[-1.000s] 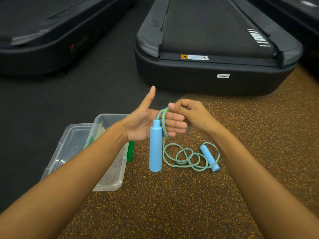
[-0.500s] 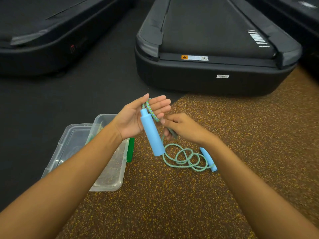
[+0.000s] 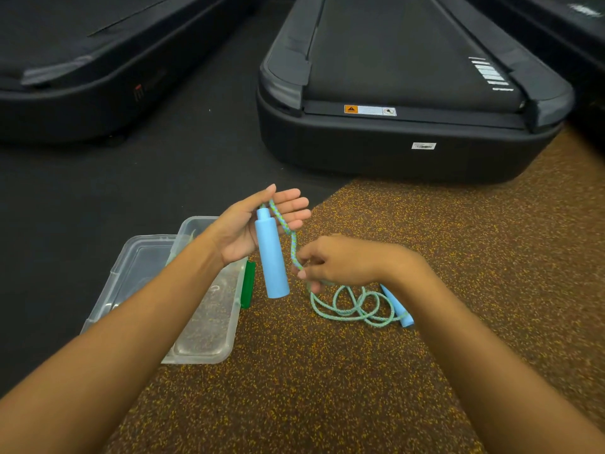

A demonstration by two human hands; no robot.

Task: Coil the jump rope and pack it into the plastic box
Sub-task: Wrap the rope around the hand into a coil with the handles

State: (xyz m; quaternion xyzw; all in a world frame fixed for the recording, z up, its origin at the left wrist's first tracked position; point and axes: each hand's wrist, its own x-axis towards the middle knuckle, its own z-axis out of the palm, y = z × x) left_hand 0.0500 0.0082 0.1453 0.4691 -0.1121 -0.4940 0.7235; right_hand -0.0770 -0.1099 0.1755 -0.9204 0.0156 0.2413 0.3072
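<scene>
The jump rope (image 3: 352, 308), a braided cord in pale green and blue, lies mostly in loose loops on the speckled brown rubber floor (image 3: 327, 388), and one strand rises from that pile up to the two hands. Its near blue handle (image 3: 271, 255) hangs almost upright, tilted slightly, with its narrow top end resting against the palm of the left hand (image 3: 252, 224). That hand is held palm up and open, fingers straight and spread a little, thumb stretched forward, so the handle and the cord lie across it and are not clenched; the cord passes over the base of the fingers. The left forearm reaches in from the lower left, crossing above the plastic box (image 3: 196, 322). The right hand (image 3: 340, 260) sits lower and to the right, knuckles up, wrist bent, fingers curled narrowly with thumb and fingertips pinching the cord just beside the lower part of the hanging handle; its forearm comes in from the lower right. The second blue handle (image 3: 397, 306) lies on the floor at the far edge of the loops, partly behind the right wrist. The clear box stands open on the floor to the left, its lid (image 3: 137, 267) beside it, a green clasp (image 3: 247, 285) on its right side. Black treadmills (image 3: 409, 93) stand beyond.
</scene>
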